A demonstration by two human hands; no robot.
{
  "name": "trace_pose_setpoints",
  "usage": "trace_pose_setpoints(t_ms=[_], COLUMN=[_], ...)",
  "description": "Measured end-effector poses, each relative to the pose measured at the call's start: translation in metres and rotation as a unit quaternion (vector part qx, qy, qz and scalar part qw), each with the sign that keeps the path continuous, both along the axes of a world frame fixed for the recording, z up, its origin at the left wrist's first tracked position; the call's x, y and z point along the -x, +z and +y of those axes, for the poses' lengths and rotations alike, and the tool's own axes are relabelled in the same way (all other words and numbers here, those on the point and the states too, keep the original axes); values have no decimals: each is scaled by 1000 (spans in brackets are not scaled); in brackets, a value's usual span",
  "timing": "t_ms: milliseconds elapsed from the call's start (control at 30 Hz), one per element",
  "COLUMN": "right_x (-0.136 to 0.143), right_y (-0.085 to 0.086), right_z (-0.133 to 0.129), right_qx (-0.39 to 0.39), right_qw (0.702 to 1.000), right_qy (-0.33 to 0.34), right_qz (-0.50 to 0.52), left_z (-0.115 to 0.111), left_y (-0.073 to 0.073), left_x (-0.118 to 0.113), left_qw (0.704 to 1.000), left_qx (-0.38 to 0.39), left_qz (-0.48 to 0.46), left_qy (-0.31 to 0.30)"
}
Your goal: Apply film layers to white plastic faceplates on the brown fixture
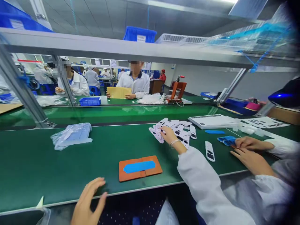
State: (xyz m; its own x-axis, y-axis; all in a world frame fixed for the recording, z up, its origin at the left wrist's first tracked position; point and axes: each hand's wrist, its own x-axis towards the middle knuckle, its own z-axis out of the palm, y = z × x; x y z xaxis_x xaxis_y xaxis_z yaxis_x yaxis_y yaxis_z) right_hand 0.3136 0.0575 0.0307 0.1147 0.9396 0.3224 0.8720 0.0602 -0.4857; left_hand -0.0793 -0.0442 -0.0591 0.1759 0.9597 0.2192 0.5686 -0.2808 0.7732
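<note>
Left hand: at near edge of green bench, thumb and fingers spread apart, nothing held. Right hand: reaches across to heap of white pieces, fingertips at its left part; cannot tell whether fingers pinch one. Orange plate lies flat between hands, nearer bench edge; blue strip lies lengthwise on it. Single white piece lies right of heap, well apart. Farther right, co-worker's hands at blue film. Plastic-wrapped bundle far left on bench.
</note>
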Motion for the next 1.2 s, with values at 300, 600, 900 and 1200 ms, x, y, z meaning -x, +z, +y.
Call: trace_pose_setpoints(t_ms=[300, 600, 900, 1200], right_x=[-7, -23, 0, 58], right_y=[-54, -57, -10, -22], right_z=[44, 39, -30, -121], right_qx=[50, 77, 67, 208], right_qw=[982, 983, 995, 880], right_qy=[-152, -148, 35, 339], right_qz=[-96, -74, 57, 261], left_z=[53, 82, 68, 29], left_y=[31, 23, 58, 81], left_x=[-56, -67, -65, -78], left_qw=[958, 937, 977, 901], left_qx=[42, -61, 52, 337], left_qz=[180, 257, 94, -58], left_qy=[-220, -229, -183, -266])
